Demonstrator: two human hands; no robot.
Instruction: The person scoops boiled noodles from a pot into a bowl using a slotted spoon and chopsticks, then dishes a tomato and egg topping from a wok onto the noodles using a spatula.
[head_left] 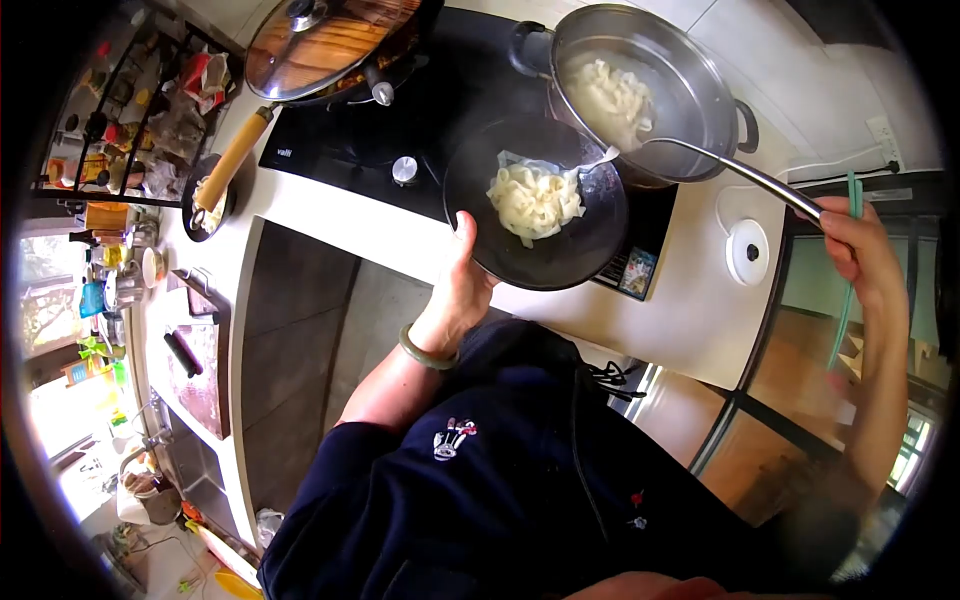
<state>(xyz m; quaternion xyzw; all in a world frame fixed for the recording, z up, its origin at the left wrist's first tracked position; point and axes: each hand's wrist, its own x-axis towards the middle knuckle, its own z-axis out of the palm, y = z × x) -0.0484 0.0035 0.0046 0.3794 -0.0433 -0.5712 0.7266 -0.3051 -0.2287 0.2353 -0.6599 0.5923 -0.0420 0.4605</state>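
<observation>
Left hand (462,280): closed on the near-left edge of a dark bowl (590,240), thumb at the rim. Bowl lies between 1 and 2 o'clock from that hand, noodles (535,200) in it. Right hand (865,250): closed on a ladle (738,168) and green chopsticks (845,310). Ladle's long axis runs 10 to 4 o'clock, its head at 10 o'clock from the right hand, where the bowl's and pot's rims overlap in view; contact with either cannot be told. Pot (700,75), noodles and cloudy water inside, sits between 1 and 2 o'clock from the bowl. Surface: black stove (335,135) set in a white counter (690,330). Lidded pan (335,45) at 10 o'clock from the bowl; white disc (747,255) between 3 and 4.
</observation>
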